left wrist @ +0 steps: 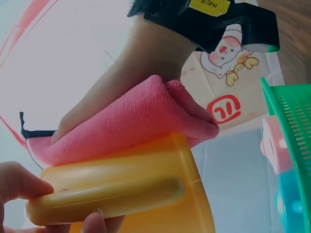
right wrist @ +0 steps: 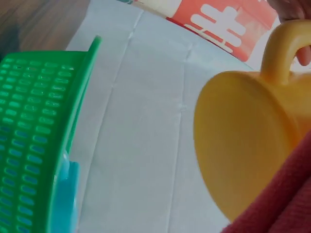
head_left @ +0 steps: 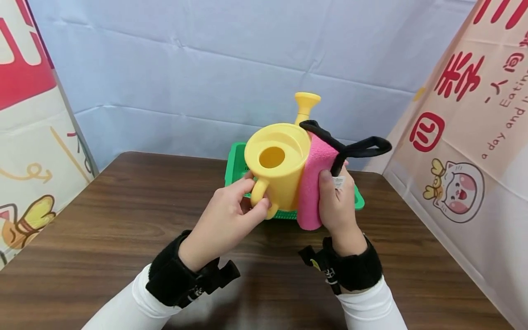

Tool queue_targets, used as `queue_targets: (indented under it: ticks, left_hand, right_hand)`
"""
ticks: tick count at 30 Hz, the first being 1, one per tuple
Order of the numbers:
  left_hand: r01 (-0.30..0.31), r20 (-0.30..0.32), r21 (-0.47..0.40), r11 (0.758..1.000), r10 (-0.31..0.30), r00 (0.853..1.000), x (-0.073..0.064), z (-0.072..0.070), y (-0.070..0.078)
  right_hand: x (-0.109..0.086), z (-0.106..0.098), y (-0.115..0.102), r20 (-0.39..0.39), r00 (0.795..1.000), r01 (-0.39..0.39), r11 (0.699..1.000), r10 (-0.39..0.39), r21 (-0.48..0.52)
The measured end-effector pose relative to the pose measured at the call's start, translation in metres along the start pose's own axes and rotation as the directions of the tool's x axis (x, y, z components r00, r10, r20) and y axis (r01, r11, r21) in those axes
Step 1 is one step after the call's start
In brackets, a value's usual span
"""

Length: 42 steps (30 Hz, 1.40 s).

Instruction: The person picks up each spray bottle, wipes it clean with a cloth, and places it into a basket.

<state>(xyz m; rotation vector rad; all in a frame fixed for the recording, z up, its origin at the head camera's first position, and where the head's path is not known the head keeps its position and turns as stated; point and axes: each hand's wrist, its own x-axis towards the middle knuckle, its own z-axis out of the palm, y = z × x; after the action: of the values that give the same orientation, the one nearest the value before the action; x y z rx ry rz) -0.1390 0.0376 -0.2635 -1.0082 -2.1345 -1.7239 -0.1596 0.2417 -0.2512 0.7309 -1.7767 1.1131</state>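
Observation:
A yellow watering can (head_left: 284, 183) is held up in front of the green basket, its spout pointing away. My left hand (head_left: 228, 217) grips the can's handle (left wrist: 107, 199) with thumb and fingers. My right hand (head_left: 339, 201) holds a folded pink cloth (head_left: 312, 192) with a black loop (head_left: 363, 147), pressing it flat against the can's right side. In the left wrist view the pink cloth (left wrist: 131, 119) lies along the can's wall. The can's round base (right wrist: 238, 145) shows in the right wrist view. The right hand's fingers are hidden behind the cloth.
A green plastic basket (head_left: 236, 162) stands on the brown wooden table (head_left: 123, 220), partly hidden behind the can. Pink (left wrist: 276, 144) and blue things (left wrist: 290, 201) sit in it, their kind unclear. Printed cloth sheets (head_left: 458, 137) hang at both sides and a pale sheet (head_left: 185, 82) behind.

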Motion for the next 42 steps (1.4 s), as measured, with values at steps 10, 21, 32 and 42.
queue_targets:
  ticks: [10,21,32,42]
  left_hand:
    - [0.013,-0.03,0.105,0.994,-0.01,1.0,-0.004,-0.004,0.001]
    - [-0.054,-0.024,0.128,0.99,0.057,0.998,-0.005,-0.001,0.001]
    - [-0.061,-0.024,0.19,0.98,0.067,0.997,-0.009,0.002,0.007]
    - [-0.029,-0.051,0.21,0.977,0.04,0.998,-0.006,0.004,0.005]
  right_hand:
    - [-0.007,0.027,-0.014,0.097,0.944,0.327,0.934,-0.315,-0.144]
    - [-0.008,0.033,-0.016,0.04,0.905,0.422,0.88,-0.424,-0.217]
    - [-0.001,0.005,-0.009,0.01,0.995,0.091,0.964,-0.096,0.248]
    - [-0.002,0.018,-0.014,0.012,0.979,0.203,0.979,-0.203,0.019]
